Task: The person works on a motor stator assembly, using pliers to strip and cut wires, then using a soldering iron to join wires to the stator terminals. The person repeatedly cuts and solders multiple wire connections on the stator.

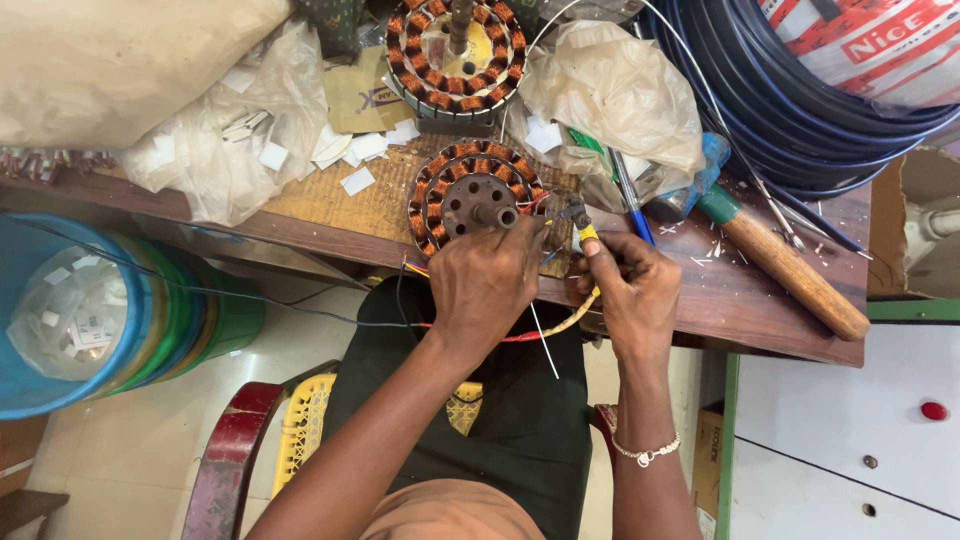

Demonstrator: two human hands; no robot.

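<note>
Resting at the near edge of the wooden workbench (760,300), the wound stator (472,193) is the landmark for everything else: a round core ringed with copper-coloured coils, a short shaft stub poking from its hub. The left hand (485,280) lies just in front of it, knuckles up, fingers curled shut against the stator's near rim; what they pinch is hidden under the hand. The right hand (632,285) sits just to the right of the stator, thumb and fingers closed on a small yellow-handled tool (582,228) whose dark tip points toward the coils. A yellowish sleeved lead (570,322) curves below that hand, and a red wire (520,337) and a thin white strand trail down from between the two hands, in front of the stator. A beaded bracelet (648,452) circles the right wrist.

Behind the stator stands a second, larger wound stator (455,55) on its shaft. To the right of the stator lie a crumpled plastic bag (615,90), a blue pen (630,200) and a hammer (790,270) with a wooden handle and green head. Farther right, a coil of dark blue cable (800,120) rests on the bench corner. Left of the stator, small white paper slips (355,180) are scattered beside another clear bag, and below the bench on that side sits a blue tub (60,330).
</note>
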